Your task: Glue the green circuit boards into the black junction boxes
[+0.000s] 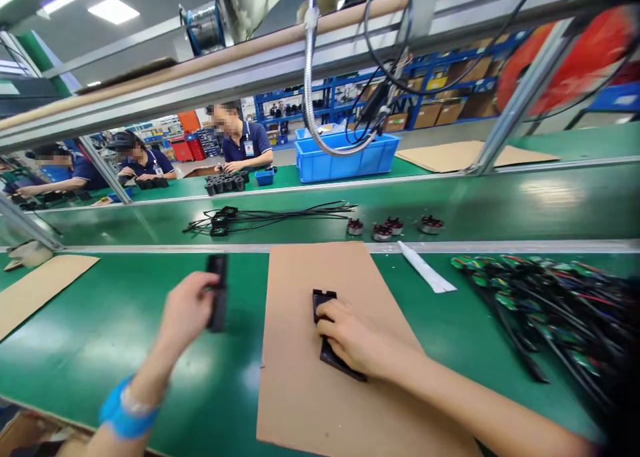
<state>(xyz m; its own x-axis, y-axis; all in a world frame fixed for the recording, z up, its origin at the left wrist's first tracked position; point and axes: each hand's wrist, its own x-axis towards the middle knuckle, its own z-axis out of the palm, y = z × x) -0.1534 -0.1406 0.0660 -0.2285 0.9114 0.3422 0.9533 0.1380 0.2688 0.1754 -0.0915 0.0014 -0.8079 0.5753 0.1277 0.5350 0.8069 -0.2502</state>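
Observation:
My left hand (187, 310), with a blue band on its wrist, is closed on a flat black rectangular part (217, 293) held over the green bench left of the cardboard. That part is slightly blurred. On the cardboard sheet (300, 403) lies a second black rectangular part (343, 363), longer than it is wide, with a notched far end. My right hand (350, 333) rests over its middle, fingers curled around its edges, hiding much of it.
A white tube (425, 268) lies right of the cardboard, near a heap of black wired parts (540, 310). Across the rail sit several small motors (383, 231) and a bundle of black cables (280, 215). A blue bin (345, 158) stands farther back; co-workers (245, 140) sit behind.

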